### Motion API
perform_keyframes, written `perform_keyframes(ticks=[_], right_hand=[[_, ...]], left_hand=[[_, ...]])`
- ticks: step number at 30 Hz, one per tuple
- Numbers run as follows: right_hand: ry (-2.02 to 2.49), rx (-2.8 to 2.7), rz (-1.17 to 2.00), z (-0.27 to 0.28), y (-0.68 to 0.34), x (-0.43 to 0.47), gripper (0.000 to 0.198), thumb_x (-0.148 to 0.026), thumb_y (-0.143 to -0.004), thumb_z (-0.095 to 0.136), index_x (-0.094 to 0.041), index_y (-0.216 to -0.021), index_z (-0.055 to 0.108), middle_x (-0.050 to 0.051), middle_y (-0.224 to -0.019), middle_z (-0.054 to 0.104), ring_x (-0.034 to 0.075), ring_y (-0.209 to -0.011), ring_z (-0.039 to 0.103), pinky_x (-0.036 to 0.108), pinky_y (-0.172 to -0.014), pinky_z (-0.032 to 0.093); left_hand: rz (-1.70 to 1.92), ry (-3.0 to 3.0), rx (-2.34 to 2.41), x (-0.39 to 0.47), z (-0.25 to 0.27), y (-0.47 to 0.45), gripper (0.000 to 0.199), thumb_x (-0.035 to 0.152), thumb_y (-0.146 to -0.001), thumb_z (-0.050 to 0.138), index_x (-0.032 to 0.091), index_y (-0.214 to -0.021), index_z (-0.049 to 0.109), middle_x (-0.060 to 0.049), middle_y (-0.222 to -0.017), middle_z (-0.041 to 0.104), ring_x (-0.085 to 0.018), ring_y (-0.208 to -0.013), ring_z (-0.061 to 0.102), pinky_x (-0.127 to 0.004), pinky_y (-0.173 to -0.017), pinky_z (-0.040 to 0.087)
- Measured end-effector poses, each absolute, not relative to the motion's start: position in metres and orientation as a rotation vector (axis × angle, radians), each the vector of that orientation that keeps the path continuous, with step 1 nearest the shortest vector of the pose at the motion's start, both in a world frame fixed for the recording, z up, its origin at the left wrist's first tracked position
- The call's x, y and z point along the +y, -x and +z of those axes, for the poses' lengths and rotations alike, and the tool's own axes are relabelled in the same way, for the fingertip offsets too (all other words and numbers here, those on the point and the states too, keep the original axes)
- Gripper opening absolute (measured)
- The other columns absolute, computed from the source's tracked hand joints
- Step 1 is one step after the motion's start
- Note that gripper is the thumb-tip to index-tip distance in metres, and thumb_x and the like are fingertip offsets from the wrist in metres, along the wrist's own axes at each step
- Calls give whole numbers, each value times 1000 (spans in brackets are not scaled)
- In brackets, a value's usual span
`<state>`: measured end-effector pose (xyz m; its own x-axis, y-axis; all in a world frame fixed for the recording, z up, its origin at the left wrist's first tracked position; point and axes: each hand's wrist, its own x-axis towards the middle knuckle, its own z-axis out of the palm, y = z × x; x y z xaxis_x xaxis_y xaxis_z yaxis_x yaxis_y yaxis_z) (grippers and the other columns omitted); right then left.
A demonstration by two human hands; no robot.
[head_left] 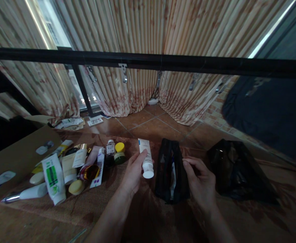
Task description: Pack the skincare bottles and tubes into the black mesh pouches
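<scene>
My left hand (135, 168) is closed round a white squeeze tube (145, 153), its round cap pointing toward me. Just right of the tube lies a black zippered pouch (172, 175), its top parted, with a pale item showing inside. The fingers of my right hand (200, 175) pinch the right edge of the pouch. To the left sits a cluster of toiletries: a white and green tube (53, 179), a white and purple tube (98, 168), an amber-lidded jar (89, 172) and a small dark bottle (110, 150). Beside that bottle is a yellow-lidded jar (119, 147).
A black plastic bag (239, 172) lies to the right of my right hand. At the left stands an opened cardboard box (21, 162). A black metal rail (148, 62) with hooks crosses in front of striped curtains (138, 30). Papers (70, 123) lie on the tiled floor.
</scene>
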<state>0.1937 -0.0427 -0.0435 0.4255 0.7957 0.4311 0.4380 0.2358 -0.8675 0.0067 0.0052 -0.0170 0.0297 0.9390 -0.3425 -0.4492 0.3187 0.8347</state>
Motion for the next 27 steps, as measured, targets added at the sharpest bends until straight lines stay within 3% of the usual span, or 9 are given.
perform_keyframes(ticks=[27], right_hand=[[1404,-1178,343,-40,-193,-42,15,-34,-86,63,-22,-84,71,3,-92,68,19,-89,64,33,-81,49]], left_hand=[[1173,-667,942,4,-16,-5,36,40,-70,77,13,-90,65,-2,-70,65,-9,-58,56,-17,-51,41]])
